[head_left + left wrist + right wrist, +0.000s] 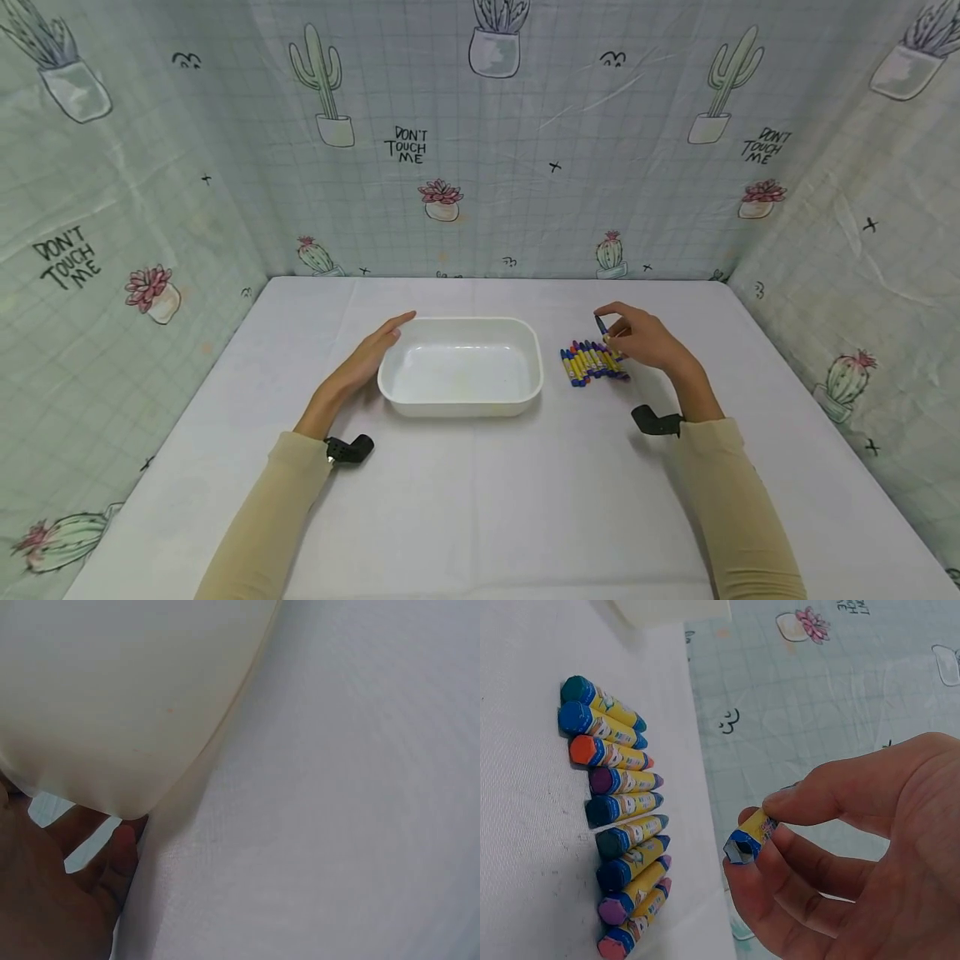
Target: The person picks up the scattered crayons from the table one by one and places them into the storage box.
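A dark blue-tipped crayon (601, 324) is pinched between the thumb and fingers of my right hand (643, 337), raised above a row of crayons (592, 362). In the right wrist view, the held crayon (751, 836) has a yellow and blue wrapper, its hollow-looking end facing the camera. The row lies side by side on the table, in blue, green, orange, purple and pink. My left hand (366, 354) rests against the left end of a white rectangular tray (460, 409), fingers extended along its outside. From the left wrist, some fingers (120, 851) show beside the tray's wall (112, 712).
A white cloth covers the table (480, 500). Behind and at both sides stands a cactus-print curtain (525, 167). The tray's inside shows a bare bottom. A black wrist camera (349, 450) sits on the left wrist, another camera (656, 420) on the right.
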A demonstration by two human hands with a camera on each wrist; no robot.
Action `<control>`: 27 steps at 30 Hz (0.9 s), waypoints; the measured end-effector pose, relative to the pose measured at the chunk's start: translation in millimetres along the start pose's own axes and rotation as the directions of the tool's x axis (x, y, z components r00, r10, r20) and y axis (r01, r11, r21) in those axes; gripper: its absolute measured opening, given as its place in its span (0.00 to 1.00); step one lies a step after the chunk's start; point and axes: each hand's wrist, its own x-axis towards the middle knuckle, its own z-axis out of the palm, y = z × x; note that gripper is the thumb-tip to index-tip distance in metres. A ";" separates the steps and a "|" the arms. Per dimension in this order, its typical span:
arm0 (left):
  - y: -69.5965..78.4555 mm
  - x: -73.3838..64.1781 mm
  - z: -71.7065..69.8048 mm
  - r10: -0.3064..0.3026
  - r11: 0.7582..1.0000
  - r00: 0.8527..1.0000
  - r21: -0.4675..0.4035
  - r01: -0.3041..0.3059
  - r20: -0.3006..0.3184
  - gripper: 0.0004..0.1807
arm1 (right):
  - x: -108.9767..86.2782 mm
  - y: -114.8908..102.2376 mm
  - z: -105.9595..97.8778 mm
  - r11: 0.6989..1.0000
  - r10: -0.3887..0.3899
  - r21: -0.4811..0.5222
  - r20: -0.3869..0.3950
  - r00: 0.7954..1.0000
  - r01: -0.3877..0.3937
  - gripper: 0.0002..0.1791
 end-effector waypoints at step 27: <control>-2.5 -0.5 -0.1 0.014 1.000 1.000 -0.011 -0.014 0.001 0.28 | 32.2 -64.7 -7.7 0.985 -0.138 -0.089 0.111 0.984 0.148 0.29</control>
